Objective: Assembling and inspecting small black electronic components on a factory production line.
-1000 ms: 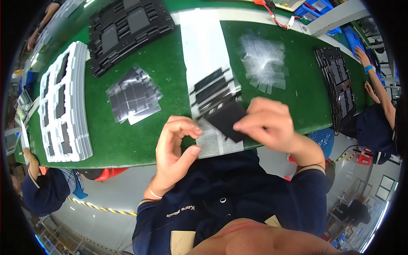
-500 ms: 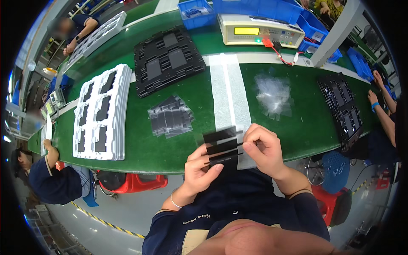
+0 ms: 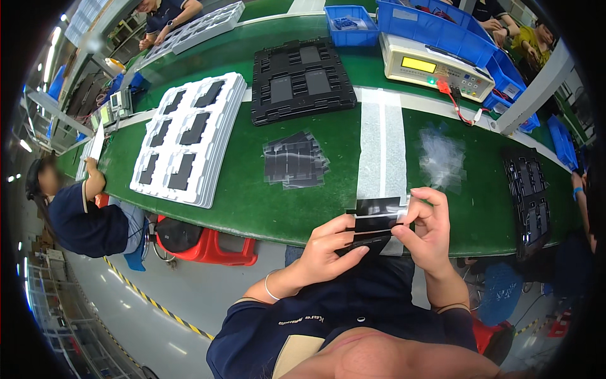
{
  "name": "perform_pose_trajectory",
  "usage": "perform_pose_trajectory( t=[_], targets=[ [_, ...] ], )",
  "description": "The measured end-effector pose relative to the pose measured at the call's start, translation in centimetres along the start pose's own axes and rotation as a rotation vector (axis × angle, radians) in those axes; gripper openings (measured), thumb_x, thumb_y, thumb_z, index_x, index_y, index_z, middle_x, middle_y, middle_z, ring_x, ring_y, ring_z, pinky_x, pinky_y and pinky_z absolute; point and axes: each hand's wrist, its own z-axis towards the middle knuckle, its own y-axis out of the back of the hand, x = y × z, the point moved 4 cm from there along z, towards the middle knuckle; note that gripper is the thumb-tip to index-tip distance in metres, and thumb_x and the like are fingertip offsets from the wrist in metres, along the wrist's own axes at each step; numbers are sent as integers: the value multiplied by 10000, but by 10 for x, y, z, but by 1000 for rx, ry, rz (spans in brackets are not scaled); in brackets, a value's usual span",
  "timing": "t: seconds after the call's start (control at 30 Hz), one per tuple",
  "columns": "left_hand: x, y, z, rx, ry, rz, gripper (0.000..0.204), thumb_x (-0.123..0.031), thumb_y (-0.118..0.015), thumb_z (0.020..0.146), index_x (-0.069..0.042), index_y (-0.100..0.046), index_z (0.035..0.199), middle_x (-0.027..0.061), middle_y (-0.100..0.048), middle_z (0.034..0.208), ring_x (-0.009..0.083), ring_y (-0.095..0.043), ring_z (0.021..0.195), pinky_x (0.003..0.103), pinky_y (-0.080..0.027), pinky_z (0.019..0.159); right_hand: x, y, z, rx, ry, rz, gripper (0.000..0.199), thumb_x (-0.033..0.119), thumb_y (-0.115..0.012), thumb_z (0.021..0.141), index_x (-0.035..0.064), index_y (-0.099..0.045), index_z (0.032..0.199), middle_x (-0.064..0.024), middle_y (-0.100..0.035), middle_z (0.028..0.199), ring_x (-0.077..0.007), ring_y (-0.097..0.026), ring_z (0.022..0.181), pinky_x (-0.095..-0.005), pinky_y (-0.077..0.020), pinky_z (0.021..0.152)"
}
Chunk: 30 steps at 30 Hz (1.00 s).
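My left hand (image 3: 334, 252) grips a flat black piece (image 3: 372, 242) by its left side, thumb on top. Just above that piece is a glossy black film (image 3: 379, 207) with clear edges. My right hand (image 3: 429, 227) pinches the film's right edge between thumb and fingers. Both hands are at the table's front edge, over a white strip (image 3: 381, 145). A loose stack of dark films with clear borders (image 3: 295, 161) lies to the left of the strip. To its right is a heap of clear plastic films (image 3: 440, 158).
White trays (image 3: 211, 136) with black flat pieces stand at left. A black tray (image 3: 303, 79) lies behind the film stack, and more black trays (image 3: 529, 202) at right. A meter (image 3: 435, 66) with red and black leads and blue bins (image 3: 435, 31) line the back. Co-workers sit around.
The view has swung left, so the scene sits further right. The glossy film has tilted upright above the black piece, with my right fingers now at its right edge.
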Motion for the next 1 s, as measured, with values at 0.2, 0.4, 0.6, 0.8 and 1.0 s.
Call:
perform_pose_trajectory(
  t=[0.2, 0.4, 0.6, 0.8, 1.0],
  targets=[
    [-3, -1, 1, 11, -50, 35, 155, 10, -653, 725, 68, -620, 865, 126, -556, 894, 183, -547, 715, 255, -444, 573, 0, 1, -2, 1, 34, -32, 575, -67, -651, 727, 1, -337, 1204, -28, -542, 709, -95, -504, 661, -211, -396, 664],
    [-2, -1, 2, 20, -22, 33, 157, 6, -652, 725, 63, -622, 869, 114, -544, 874, 163, -538, 690, 244, -431, 542, 2, 2, 1, -15, 99, -120, 603, -50, -667, 721, -5, -334, 1221, -33, -554, 688, -95, -507, 630, -213, -403, 633],
    [5, 0, 3, 18, 10, 26, 178, -10, -653, 730, 51, -623, 894, 101, -529, 849, 167, -513, 683, 258, -413, 554, -1, 4, 4, 26, 100, -198, 616, -31, -675, 720, -9, -327, 1229, -32, -555, 680, -95, -505, 616, -212, -403, 617],
    [17, 1, 9, -4, 101, -27, 145, -18, -623, 757, 44, -618, 889, 75, -542, 838, 137, -495, 656, 244, -395, 537, 1, 8, 18, -10, -90, 44, 618, -50, -653, 725, -3, -316, 1241, -24, -519, 705, -89, -498, 669, -206, -394, 668],
    [27, 5, -3, 93, 156, -157, 119, -13, -620, 760, 49, -619, 862, 72, -555, 825, 139, -498, 652, 249, -395, 544, -14, 27, 11, -162, -304, 12, 655, -49, -656, 700, 7, -330, 1265, -32, -532, 724, -110, -500, 656, -228, -414, 680]
  ],
)
